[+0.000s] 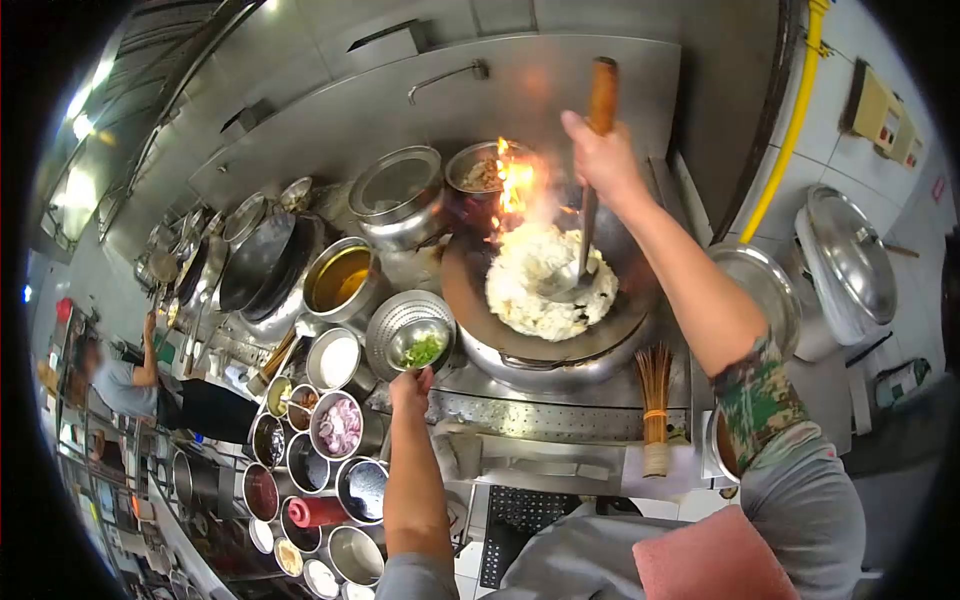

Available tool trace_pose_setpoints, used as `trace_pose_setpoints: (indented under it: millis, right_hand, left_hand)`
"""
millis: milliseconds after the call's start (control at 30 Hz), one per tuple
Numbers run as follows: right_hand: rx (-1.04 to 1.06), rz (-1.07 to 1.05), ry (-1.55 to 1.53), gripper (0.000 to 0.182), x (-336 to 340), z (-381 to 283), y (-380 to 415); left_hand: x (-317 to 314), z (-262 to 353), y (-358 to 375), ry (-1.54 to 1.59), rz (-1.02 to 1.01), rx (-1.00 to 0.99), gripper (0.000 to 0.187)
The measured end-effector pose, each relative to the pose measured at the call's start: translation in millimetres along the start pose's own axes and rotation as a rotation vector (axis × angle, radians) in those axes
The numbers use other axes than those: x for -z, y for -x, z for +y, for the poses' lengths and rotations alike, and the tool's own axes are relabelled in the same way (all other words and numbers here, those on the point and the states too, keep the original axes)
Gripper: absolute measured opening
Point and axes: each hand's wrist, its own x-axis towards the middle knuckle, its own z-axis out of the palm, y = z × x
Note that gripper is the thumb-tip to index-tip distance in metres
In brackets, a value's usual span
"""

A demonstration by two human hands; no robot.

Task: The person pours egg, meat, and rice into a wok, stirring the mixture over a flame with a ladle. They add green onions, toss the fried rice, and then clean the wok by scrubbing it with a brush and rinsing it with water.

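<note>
White food [525,272] lies against the ladle [572,285] gripped in the nearer right hand [605,165]; the left hand [411,389], apart, clasps a bowl [424,329] of greens [424,351].

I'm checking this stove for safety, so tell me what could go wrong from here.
The tall flame at the far side of the wok could flare toward the right hand, which grips the ladle.
The pale food near that flame might scorch if left unstirred.
The chopped greens could spill if the small bowl at the left hand tips.
</note>
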Motion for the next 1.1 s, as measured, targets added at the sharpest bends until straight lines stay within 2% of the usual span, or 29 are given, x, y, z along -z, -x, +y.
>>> trace_pose_setpoints:
  millis: [100, 167, 233, 300, 400, 500, 533, 633, 667, 733, 767, 833, 900, 967, 1033, 1100]
  right_hand:
    - [-0.017, -0.08, -0.105, 0.04, 1.8, -38.3, 6.1]
    - [-0.047, -0.082, -0.282, 0.039, 1.7, -55.3, 16.0]
    - [-0.095, -0.037, -0.315, 0.037, -18.2, -5.2, 23.0]
    - [-0.172, -0.028, -0.259, 0.034, -20.7, -2.0, 6.8]
    - [-0.255, -0.042, -0.257, 0.031, -4.6, -35.9, -12.9]
    - [-0.315, 0.003, -0.232, 0.028, 5.9, -61.6, 6.0]
    - [-0.306, -0.012, -0.226, 0.027, 7.2, -60.4, 10.8]
    - [-0.117, 0.123, -0.166, 0.043, -3.0, -47.9, 36.4]
    - [-0.087, 0.164, -0.18, 0.042, 1.4, -56.2, 36.1]
    - [-0.043, 0.249, -0.207, 0.042, 28.5, -64.3, 40.4]
    - [-0.059, 0.23, -0.353, 0.042, 36.4, -80.5, 47.5]
    - [-0.055, 0.178, -0.336, 0.033, 40.0, -84.4, 49.7]
    - [-0.089, 0.236, -0.211, 0.034, 14.0, -91.2, 59.7]
    - [-0.089, 0.239, -0.038, 0.036, -11.6, -75.2, 63.3]
    - [0.069, 0.255, 0.259, 0.035, -19.6, -25.9, 57.0]
    - [0.078, 0.16, -0.007, 0.034, -18.1, -49.9, 84.2]
  left_hand:
    - [-2.2, -2.5, 40.8, -0.423, -0.057, -0.184, 0.02]
    - [-54.2, -19.6, 127.5, -0.743, -0.178, -0.629, 0.024]
    - [-110.4, -19.5, 214.4, -1.015, -0.403, -1.554, 0.031]
    - [-126.3, -35.2, 238.3, -1.302, -0.616, -1.355, 0.025]
    - [-113.6, -39.1, 240.7, -1.313, -0.629, -1.373, 0.019]
    - [-112.8, -19.7, 284.6, -1.187, -0.662, -1.369, 0.019]
    - [-117.6, -15.7, 287.7, -1.152, -0.628, -1.381, 0.018]
    - [-99.9, -52.6, 240.0, -1.226, -0.622, -1.435, 0.019]
    - [-83.1, -59.5, 236.6, -1.323, -0.667, -1.391, 0.017]
    - [-40.6, -55.3, 270.8, -1.234, -0.717, -1.371, 0.016]
    - [-27.5, -44.7, 286.8, -1.202, -0.748, -1.357, 0.016]
    - [-48.5, -8.9, 300.2, -1.161, -0.705, -1.419, 0.016]
    - [-79.1, 19.4, 302.3, -1.098, -0.692, -1.443, 0.015]
    - [-94.8, 1.9, 274.7, -1.097, -0.701, -1.42, 0.013]
    - [-83.0, -38.2, 236.5, -1.179, -0.642, -1.444, 0.013]
    - [-44.9, -57.9, 238.5, -1.183, -0.653, -1.438, 0.013]
